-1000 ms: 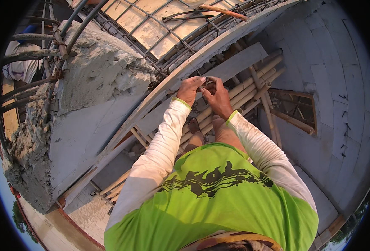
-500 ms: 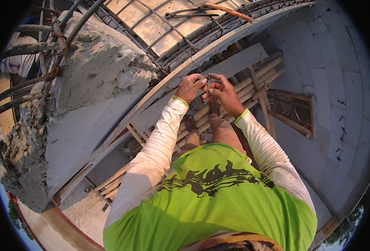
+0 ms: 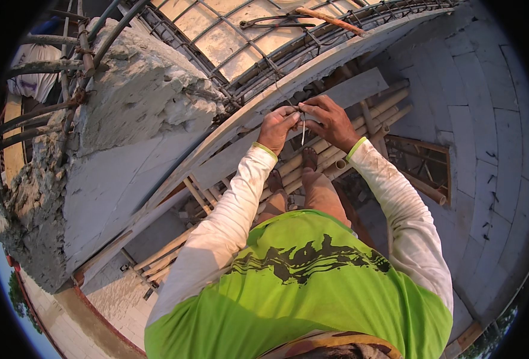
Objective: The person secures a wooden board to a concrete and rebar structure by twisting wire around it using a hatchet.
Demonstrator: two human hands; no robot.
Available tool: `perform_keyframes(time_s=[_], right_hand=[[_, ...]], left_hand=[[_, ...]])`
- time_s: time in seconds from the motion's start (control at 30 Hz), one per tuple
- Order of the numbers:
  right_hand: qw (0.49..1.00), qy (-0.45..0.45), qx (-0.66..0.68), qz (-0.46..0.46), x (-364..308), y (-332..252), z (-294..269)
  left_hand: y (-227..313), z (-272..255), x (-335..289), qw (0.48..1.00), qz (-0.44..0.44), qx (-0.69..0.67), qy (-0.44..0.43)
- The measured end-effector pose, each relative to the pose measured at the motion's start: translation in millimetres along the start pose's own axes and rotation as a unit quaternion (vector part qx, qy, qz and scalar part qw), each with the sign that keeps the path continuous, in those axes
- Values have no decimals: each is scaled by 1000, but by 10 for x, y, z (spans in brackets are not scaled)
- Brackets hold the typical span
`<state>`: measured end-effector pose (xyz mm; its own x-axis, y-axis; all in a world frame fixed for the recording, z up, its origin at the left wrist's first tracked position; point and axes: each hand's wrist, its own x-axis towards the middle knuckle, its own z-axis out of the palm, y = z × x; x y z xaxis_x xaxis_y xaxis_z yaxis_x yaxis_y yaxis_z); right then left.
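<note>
In front of my body, both hands meet just below the curved edge of the formwork (image 3: 257,115). My left hand (image 3: 277,128) is closed, its thumb and fingertips pinching at the upper part of a thin metal rod (image 3: 303,133). From the other side my right hand (image 3: 331,122) pinches the same rod between thumb and bent fingers. The rod's shiny lower end hangs down below the fingertips. Its top is hidden among the fingers, so I cannot tell whether a wire is joined to it.
A rebar grid (image 3: 248,40) lies beyond the edge, with long-handled pincers (image 3: 276,24) and an orange-brown wooden stick (image 3: 331,21) on it. Rough concrete (image 3: 139,90) with protruding bars (image 3: 43,67) stands left. Bamboo poles (image 3: 387,107) run beneath my feet. A person's pale clothing (image 3: 32,75) shows far left.
Both hands have moved slightly right. The right hand has turned more over the top of the rod, and the rod's lower end now catches the light.
</note>
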<state>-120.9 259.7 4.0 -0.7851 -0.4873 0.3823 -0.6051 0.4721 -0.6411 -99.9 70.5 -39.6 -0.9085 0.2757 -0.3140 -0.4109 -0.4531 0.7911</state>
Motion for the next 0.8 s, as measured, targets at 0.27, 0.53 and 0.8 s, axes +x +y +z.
perform_keyframes(time_s=[0.27,0.53,0.8], right_hand=[[867,24,346,358,-266,279,546],[613,100,600,505,-278,252,962],[494,25,660,565,-245,447,943]], left_hand=[[-123,-131,15,970,7,232,71],[-107,-330,98,914,58,398,46],[-8,-372,267,905,17,425,8]])
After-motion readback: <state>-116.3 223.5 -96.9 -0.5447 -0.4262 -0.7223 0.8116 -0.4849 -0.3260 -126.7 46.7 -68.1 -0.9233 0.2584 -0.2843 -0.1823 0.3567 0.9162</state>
